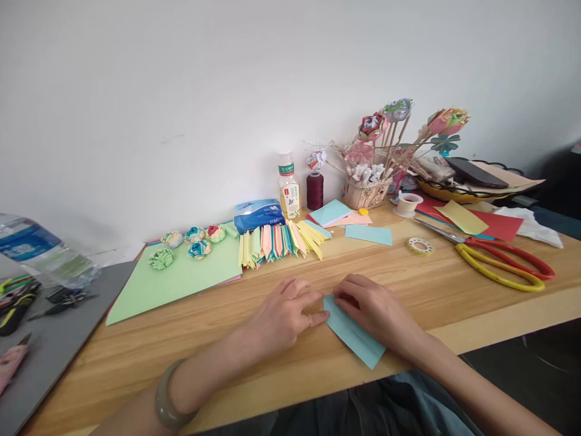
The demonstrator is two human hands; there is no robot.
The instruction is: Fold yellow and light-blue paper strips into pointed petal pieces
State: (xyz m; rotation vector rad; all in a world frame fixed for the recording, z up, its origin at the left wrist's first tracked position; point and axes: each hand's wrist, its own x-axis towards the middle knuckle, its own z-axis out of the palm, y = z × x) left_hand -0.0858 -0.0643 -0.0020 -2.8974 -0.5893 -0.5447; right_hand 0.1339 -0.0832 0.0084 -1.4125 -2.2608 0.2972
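A light blue strip of paper [353,336] lies at a slant on the wooden table near its front edge, with a lengthwise crease showing. My left hand [284,312] is at the strip's left corner, thumb and forefinger closed on its edge. A ring is on that hand and a bangle circles the wrist. Over the strip's far end and right side, my right hand [374,306] is curled, fingers bent down on the paper; its fingertips are partly hidden. Beyond both hands stands a row of folded coloured paper pieces [276,243].
Large scissors [494,254] and a tape roll [420,245] lie to the right. Blue paper [368,234], a thread spool [315,191], a bottle [289,188] and a flower basket [367,192] stand behind. Paper flowers [198,249] rest on green sheets [181,284] at left.
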